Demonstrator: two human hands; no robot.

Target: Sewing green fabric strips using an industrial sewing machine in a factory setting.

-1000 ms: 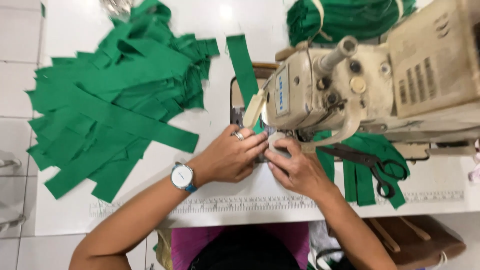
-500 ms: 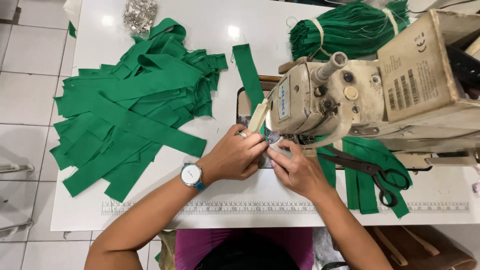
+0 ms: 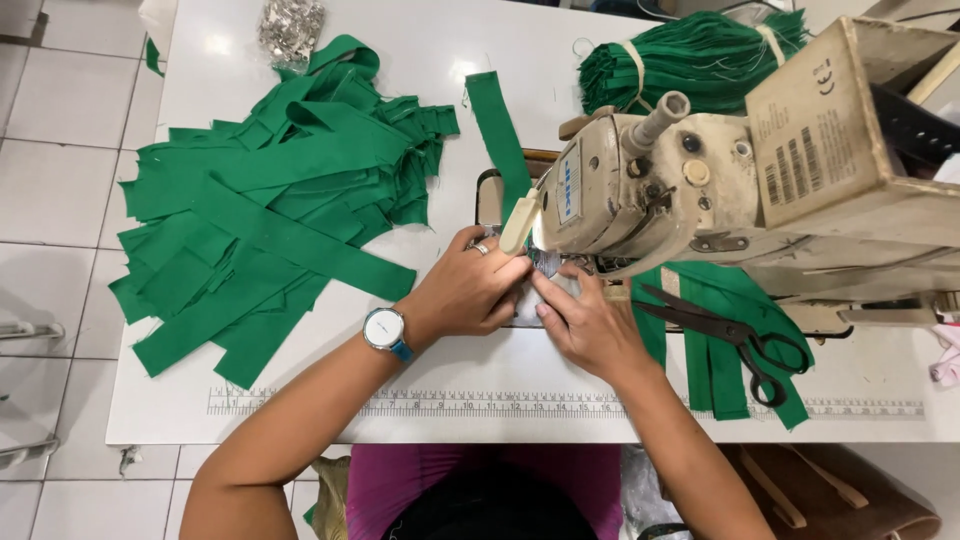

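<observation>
Left hand [image 3: 470, 292] and right hand [image 3: 590, 325] press flat, fingers together, pinning a small workpiece [image 3: 545, 265] beneath the sewing machine [image 3: 640, 195] head for steady feeding; green strips [image 3: 270, 220] and scissors [image 3: 730, 335] lie within reach on the tabletop [image 3: 500, 385].

Both hands, left hand [image 3: 468, 293] and right hand [image 3: 588, 323], under sewing machine [image 3: 660, 190] head.

I see bright, even overhead light, glare on the white table [image 3: 215, 45] at eleven o'clock; focus stays sharp.
</observation>
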